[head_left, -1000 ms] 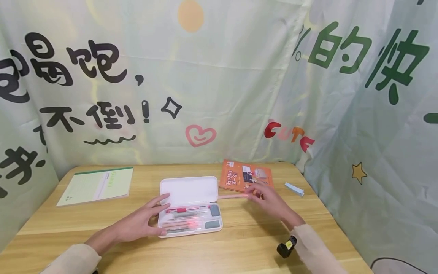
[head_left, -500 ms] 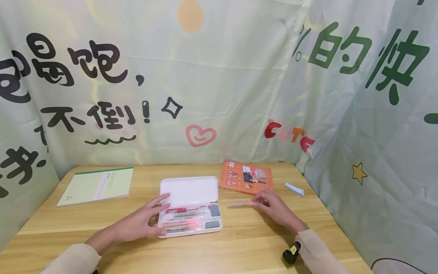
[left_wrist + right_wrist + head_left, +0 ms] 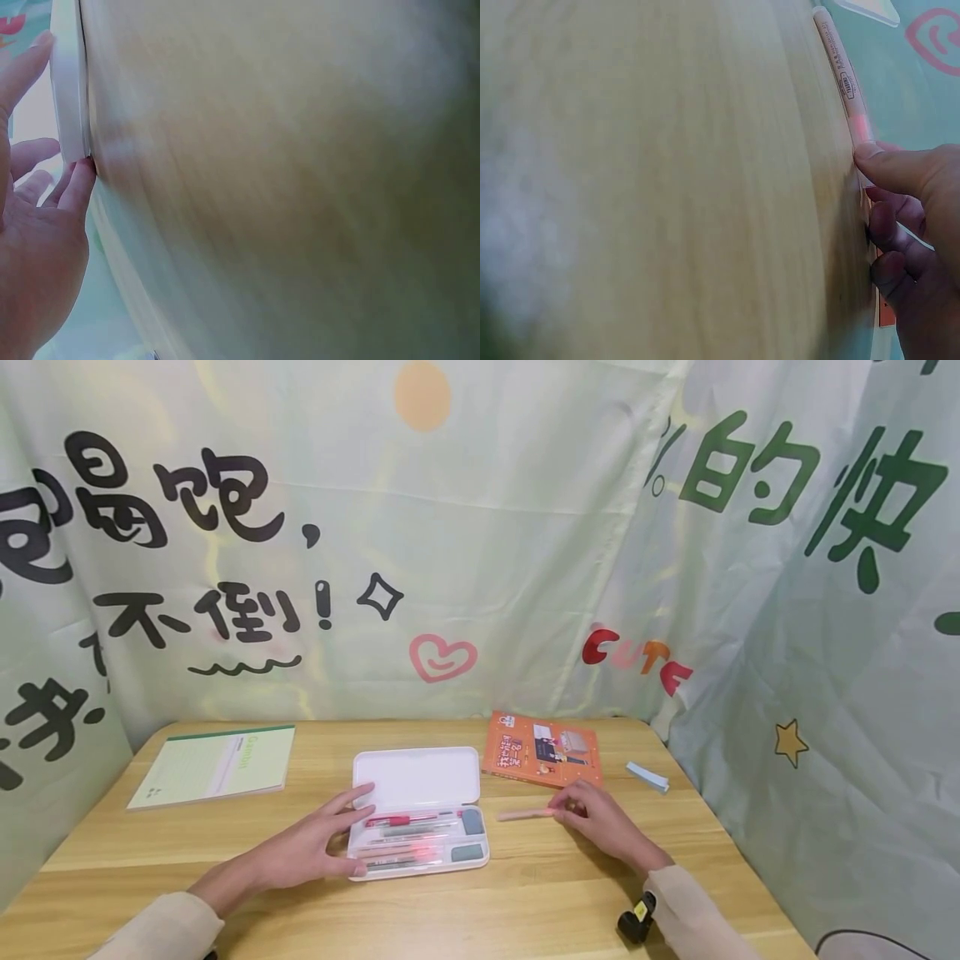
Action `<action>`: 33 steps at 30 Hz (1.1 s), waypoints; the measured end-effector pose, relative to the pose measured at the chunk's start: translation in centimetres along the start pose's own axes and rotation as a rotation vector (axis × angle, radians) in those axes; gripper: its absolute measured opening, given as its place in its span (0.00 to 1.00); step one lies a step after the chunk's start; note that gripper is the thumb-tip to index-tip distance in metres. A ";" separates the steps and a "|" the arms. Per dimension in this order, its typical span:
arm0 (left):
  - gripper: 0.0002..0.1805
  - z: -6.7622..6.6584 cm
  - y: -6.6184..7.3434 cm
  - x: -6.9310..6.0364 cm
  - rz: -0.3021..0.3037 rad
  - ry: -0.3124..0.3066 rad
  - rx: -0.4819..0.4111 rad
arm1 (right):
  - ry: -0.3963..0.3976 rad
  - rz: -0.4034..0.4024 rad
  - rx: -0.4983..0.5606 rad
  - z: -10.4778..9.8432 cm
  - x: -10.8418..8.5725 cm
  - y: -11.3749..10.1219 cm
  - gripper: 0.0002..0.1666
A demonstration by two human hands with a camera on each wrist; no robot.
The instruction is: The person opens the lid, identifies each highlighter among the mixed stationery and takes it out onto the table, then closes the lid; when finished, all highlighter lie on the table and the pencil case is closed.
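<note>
An open white pencil case [image 3: 417, 777] lies on the table in the head view, with a red pen [image 3: 401, 820], several other pens and two grey blocks [image 3: 467, 853] in its tray. My left hand [image 3: 300, 843] grips its left end, thumb at the front corner and fingers near the lid's hinge. In the left wrist view that hand's fingertips touch the case's white edge [image 3: 69, 90]. To the right of the case my right hand [image 3: 600, 818] pinches a pale pink highlighter [image 3: 836, 60] between thumb and fingers, its free end pointing left, at or just above the tabletop.
An orange book [image 3: 540, 750] lies behind my right hand, with a small light-blue strip [image 3: 648, 776] to its right. A pale green notebook [image 3: 217, 767] is at the back left. Printed cloth [image 3: 480, 527] hangs behind the wooden table [image 3: 420, 914].
My right hand has drawn the highlighter away from the case's hinge side, toward me and slightly right, then stayed nearly still. My left hand keeps its place on the pencil case.
</note>
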State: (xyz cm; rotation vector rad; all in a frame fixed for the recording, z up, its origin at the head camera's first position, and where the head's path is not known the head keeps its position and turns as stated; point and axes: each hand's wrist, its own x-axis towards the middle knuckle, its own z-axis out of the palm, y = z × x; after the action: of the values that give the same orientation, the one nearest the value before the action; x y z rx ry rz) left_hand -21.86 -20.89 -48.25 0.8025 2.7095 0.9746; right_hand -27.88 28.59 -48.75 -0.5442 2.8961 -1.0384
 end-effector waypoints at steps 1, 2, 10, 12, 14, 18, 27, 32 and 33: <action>0.53 0.0 0.0 0.0 0.000 0.000 0.001 | -0.002 0.001 0.000 0.0 0.0 0.0 0.04; 0.53 0.0 0.0 0.0 0.000 0.001 0.001 | -0.004 0.002 0.000 0.0 0.0 -0.1 0.04; 0.53 0.0 -0.1 -0.1 0.003 0.007 0.007 | -0.019 -0.002 -0.006 -0.1 -0.1 -0.2 0.04; 0.52 0.0 -0.1 -0.1 0.003 0.008 0.008 | -0.022 -0.004 -0.009 -0.1 -0.2 -0.2 0.04; 0.52 0.0 -0.2 -0.1 0.003 0.007 0.008 | -0.027 -0.004 -0.010 -0.2 -0.2 -0.2 0.05; 0.52 0.1 -0.2 -0.1 0.002 0.006 0.005 | -0.035 -0.008 -0.002 -0.2 -0.2 -0.2 0.05; 0.52 0.2 -0.3 -0.1 -0.001 0.005 0.007 | -0.039 -0.020 0.038 -0.2 -0.4 -0.2 0.08; 0.53 0.1 -0.2 0.0 -0.007 0.000 0.002 | -0.001 -0.027 0.050 -0.3 -0.2 -0.9 0.13; 0.53 0.1 -0.2 0.0 -0.006 0.001 0.002 | 0.005 -0.034 0.052 -0.3 -0.2 -1.3 0.13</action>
State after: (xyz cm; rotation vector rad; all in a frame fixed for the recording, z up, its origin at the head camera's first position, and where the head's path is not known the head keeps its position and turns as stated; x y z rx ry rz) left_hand -21.86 -20.97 -48.49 0.7936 2.7126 0.9704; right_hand -27.36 27.88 -47.75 -0.5912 2.8650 -1.1174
